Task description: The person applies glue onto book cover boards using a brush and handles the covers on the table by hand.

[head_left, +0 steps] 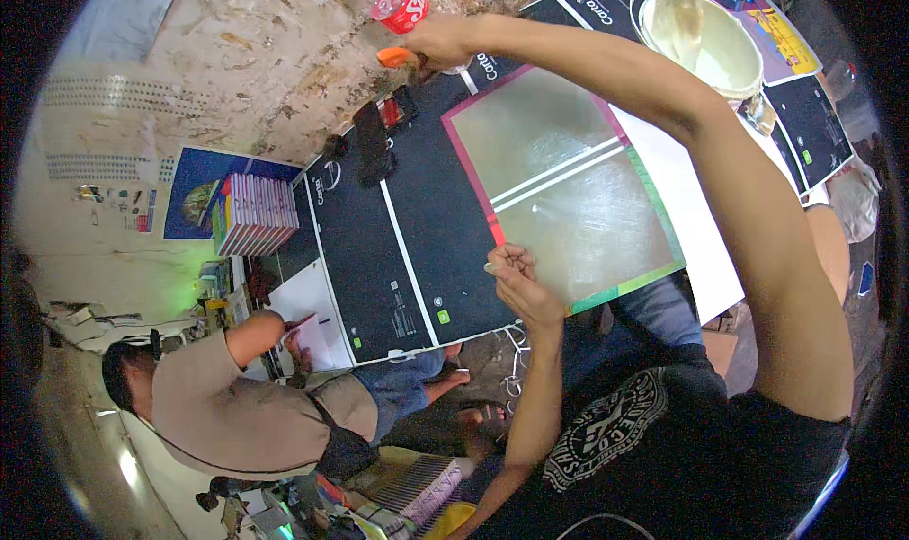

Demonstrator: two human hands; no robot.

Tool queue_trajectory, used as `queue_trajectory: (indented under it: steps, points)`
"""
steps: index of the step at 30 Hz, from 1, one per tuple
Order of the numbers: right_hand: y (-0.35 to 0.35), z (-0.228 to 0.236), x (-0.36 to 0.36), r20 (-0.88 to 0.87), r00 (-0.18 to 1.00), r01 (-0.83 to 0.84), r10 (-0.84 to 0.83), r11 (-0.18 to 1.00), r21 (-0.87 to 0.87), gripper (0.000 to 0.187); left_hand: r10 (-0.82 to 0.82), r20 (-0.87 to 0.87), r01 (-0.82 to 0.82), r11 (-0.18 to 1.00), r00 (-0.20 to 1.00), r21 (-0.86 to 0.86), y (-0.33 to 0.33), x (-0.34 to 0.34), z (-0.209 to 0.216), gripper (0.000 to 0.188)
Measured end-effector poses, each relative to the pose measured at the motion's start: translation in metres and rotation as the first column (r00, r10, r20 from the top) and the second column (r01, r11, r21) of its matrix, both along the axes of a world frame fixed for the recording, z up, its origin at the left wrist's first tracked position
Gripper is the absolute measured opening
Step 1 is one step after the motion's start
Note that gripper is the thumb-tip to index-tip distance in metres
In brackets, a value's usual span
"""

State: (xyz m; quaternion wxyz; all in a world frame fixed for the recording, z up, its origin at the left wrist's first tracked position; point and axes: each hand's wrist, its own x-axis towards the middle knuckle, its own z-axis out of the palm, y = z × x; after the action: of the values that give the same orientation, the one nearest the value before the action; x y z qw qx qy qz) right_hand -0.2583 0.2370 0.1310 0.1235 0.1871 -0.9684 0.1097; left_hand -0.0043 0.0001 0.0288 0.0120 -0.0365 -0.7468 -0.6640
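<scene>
My left hand is closed at the lower left edge of a greyish, see-through panel. A small pale bit shows at its fingertips, too small to name. Pink tape edges the panel on one side and green tape on another, and two white strips run across it. My right arm reaches over the panel to the far side. There my right hand is closed on an orange object, whose kind is mostly hidden by the fingers. Right beside that hand is a clear bottle with a red cap and label.
Black printed sheets cover the table. A white tub with a brush stands at the far right, near a white sheet. Dark small items lie by the wall. At left are stacked books and a co-worker.
</scene>
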Motion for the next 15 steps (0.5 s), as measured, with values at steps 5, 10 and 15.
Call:
queue_trajectory:
  steps: [5,10,15]
  points:
    - [-0.027,0.001,0.029,0.285,0.831,-0.309,0.478,0.822,-0.478,0.022,-0.001,0.086,0.005,0.999,0.996,-0.042,-0.013,-0.006,0.004,0.059]
    - [0.061,-0.025,0.027,0.036,0.995,-0.076,0.093,0.941,-0.329,0.023,-0.043,0.044,0.040,0.996,0.998,0.074,-0.006,-0.004,-0.001,0.060]
    - [0.041,-0.003,0.083,0.245,0.930,-0.139,0.275,0.878,-0.459,0.029,-0.016,0.039,0.013,0.997,0.999,0.072,-0.009,-0.009,-0.004,0.059]
